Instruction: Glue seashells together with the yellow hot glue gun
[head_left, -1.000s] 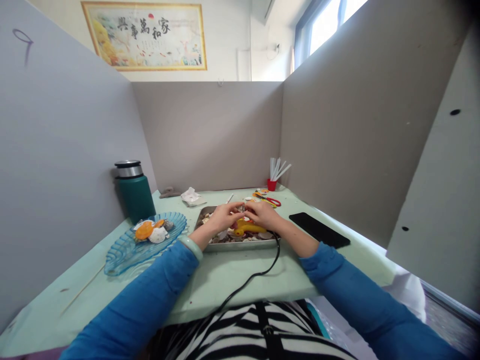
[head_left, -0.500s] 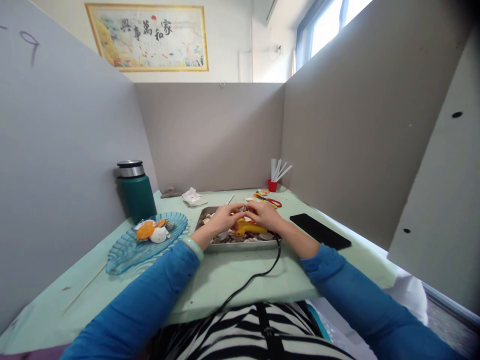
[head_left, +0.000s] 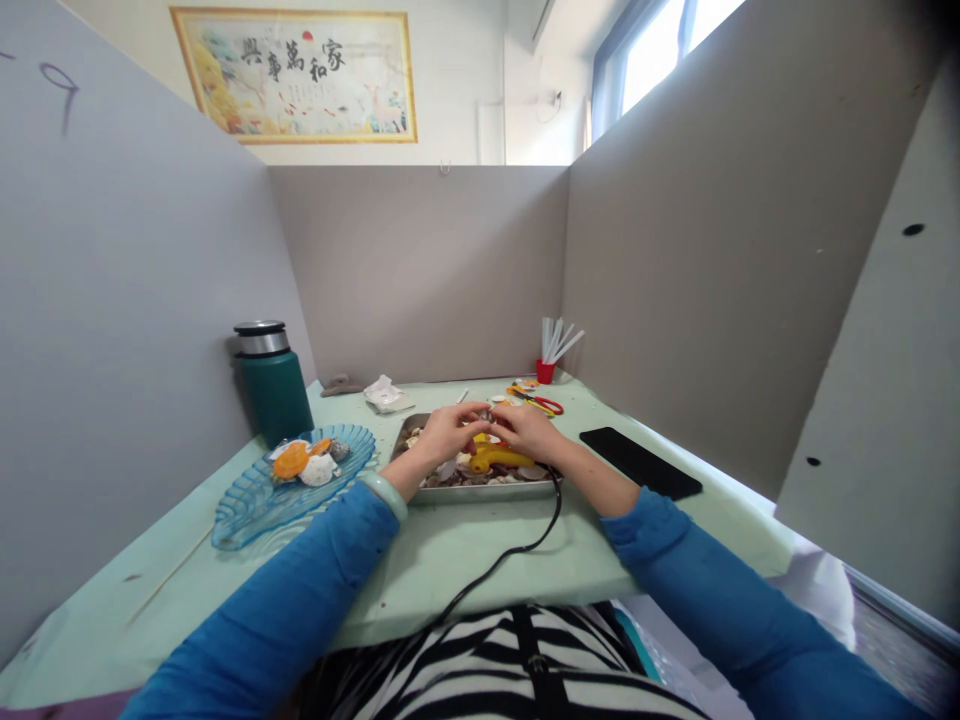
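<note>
My left hand [head_left: 454,430] and my right hand [head_left: 527,430] meet over a metal tray [head_left: 487,492] of seashells. Between their fingertips is a small greyish piece [head_left: 486,414] that looks like a shell, mostly covered by the fingers. Both hands are closed in a pinch around it. Just beneath them a yellow glue gun [head_left: 501,458] lies on the shells, its black cord [head_left: 517,550] running over the tray's front edge towards me. Several shells [head_left: 441,470] show around the glue gun.
To the left, a blue scalloped plate [head_left: 247,510] bears orange and white shells, with a green bottle [head_left: 274,390] behind it. A thin stick [head_left: 169,575] lies nearby. Scissors [head_left: 551,405], a red cup [head_left: 545,372] of white sticks and a black slab [head_left: 641,462] are on the right.
My fingers have shifted slightly around the small piece, and the left fingers are a little more arched. The tray, glue gun and plate have stayed put.
</note>
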